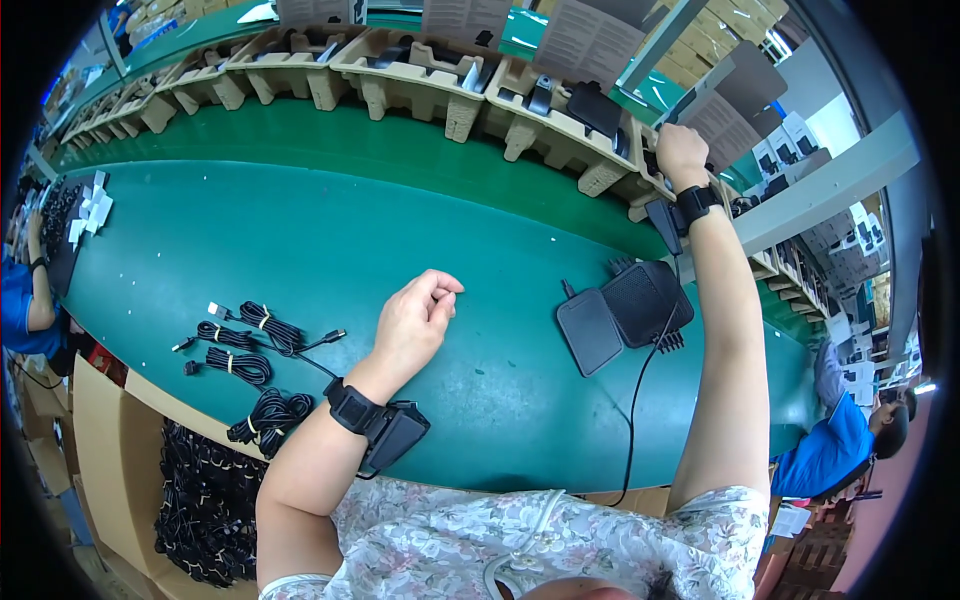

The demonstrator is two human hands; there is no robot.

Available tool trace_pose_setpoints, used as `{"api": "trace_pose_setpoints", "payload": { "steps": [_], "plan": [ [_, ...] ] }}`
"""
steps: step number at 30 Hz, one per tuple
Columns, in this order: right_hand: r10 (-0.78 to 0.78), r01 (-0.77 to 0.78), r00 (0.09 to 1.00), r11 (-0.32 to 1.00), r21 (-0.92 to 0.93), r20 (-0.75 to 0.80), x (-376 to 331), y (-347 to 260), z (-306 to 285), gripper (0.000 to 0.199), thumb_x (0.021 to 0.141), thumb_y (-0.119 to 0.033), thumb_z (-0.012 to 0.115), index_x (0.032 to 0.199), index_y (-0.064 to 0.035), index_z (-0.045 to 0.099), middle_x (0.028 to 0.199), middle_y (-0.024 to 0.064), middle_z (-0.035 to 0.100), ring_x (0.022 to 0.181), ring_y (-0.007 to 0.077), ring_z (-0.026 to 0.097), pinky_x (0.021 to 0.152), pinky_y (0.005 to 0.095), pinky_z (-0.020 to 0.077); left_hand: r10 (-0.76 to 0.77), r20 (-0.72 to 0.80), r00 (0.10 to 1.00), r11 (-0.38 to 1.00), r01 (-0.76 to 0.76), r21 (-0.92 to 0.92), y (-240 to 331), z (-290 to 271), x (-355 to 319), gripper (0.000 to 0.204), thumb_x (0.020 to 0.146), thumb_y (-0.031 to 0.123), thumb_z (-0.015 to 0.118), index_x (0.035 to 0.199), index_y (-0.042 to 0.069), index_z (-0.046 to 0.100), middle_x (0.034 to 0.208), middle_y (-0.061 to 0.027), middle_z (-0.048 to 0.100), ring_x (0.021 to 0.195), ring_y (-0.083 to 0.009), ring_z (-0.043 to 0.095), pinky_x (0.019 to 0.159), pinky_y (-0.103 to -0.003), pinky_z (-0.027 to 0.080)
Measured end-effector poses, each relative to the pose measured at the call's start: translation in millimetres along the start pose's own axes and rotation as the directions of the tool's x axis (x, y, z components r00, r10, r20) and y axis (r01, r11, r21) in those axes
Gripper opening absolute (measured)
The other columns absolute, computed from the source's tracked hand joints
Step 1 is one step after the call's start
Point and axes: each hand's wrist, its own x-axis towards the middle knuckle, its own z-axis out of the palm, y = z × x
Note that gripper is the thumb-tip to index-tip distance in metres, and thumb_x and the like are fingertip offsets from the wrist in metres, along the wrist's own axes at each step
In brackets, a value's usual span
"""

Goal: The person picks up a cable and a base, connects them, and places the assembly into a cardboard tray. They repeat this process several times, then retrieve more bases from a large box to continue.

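My left hand (412, 318) hovers over the green table (500, 400), fingers curled in toward the thumb, with nothing visible in them. Left of it lie several black cable bundles (270, 325), tied with pale bands. My right hand (683, 155) is stretched to the far right, closed over the end of a moulded cardboard tray (645, 185); its fingertips are hidden, so what it grips cannot be made out. Nearer me, a flat black rounded device (590, 332) leans against a textured black pad (652, 303). Each wrist wears a black strap with a box (398, 438).
A row of cardboard trays (410, 85) holding black parts runs along the far side, with printed grey cards behind. At lower left stands an open carton (125, 450) full of black cables (205, 500). People in blue sit at left and right. A pale post (830, 185) slants at right.
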Motion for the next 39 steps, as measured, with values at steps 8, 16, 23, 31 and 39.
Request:
{"api": "trace_pose_setpoints", "payload": {
  "steps": [8,16,23,31,39],
  "plan": [
    [-0.087,0.086,0.996,0.994,-0.061,-0.014,15,17,47,0.022,0.081,-0.014,0.048,0.086,-0.0026,0.067,0.094,0.0159,0.065,0.093,0.0311,0.061,0.075,0.0407,0.0507,-0.021,0.006,1.000,1.000,0.021,-0.001,6,2,0,0.011,0.086,0.002,0.050,0.094,0.004,0.056,0.072,-0.0024,0.056,0.053,-0.0082,0.050,0.048,-0.023,0.041],
    [-0.211,0.160,0.960,0.954,-0.255,-0.185,-11,22,24,0.022,0.083,-0.016,0.049,0.099,-0.0083,0.062,0.104,0.0068,0.058,0.100,0.0267,0.055,0.076,0.0389,0.0459,-0.136,0.043,0.990,0.990,0.138,-0.042,11,1,8,0.011,0.082,0.000,0.051,0.091,0.005,0.056,0.072,-0.0049,0.058,0.060,-0.0144,0.056,0.055,-0.028,0.046],
    [-0.438,0.419,0.894,0.892,0.170,0.095,-180,-39,-49,0.051,0.077,-0.048,0.058,0.104,-0.0044,0.056,0.087,0.0153,0.060,0.081,0.0319,0.060,0.065,0.0401,0.0485,-0.046,0.027,0.999,0.999,0.045,0.023,6,0,3,0.010,0.084,0.003,0.050,0.092,0.005,0.057,0.072,-0.0047,0.059,0.061,-0.0143,0.057,0.057,-0.028,0.046],
    [-0.555,0.505,0.821,0.815,0.284,0.132,-275,-49,-36,0.064,0.073,-0.039,0.067,0.124,-0.0052,0.047,0.113,0.0191,0.052,0.101,0.0355,0.053,0.078,0.0409,0.0478,0.039,0.069,0.997,0.979,-0.052,0.199,28,7,-4,0.015,0.085,0.018,0.056,0.095,0.006,0.057,0.080,-0.0038,0.061,0.065,-0.0154,0.058,0.060,-0.030,0.047],
    [-0.778,0.749,0.552,0.304,0.589,-0.300,-253,-84,-68,0.070,0.064,-0.020,0.074,0.126,-0.0070,0.044,0.117,0.0168,0.047,0.109,0.0358,0.045,0.092,0.0414,0.0403,0.395,0.114,0.912,0.849,-0.409,0.333,26,12,-10,0.027,0.088,0.026,0.057,0.104,0.006,0.051,0.082,-0.0051,0.060,0.059,-0.0138,0.055,0.057,-0.028,0.047]
  ]
}}
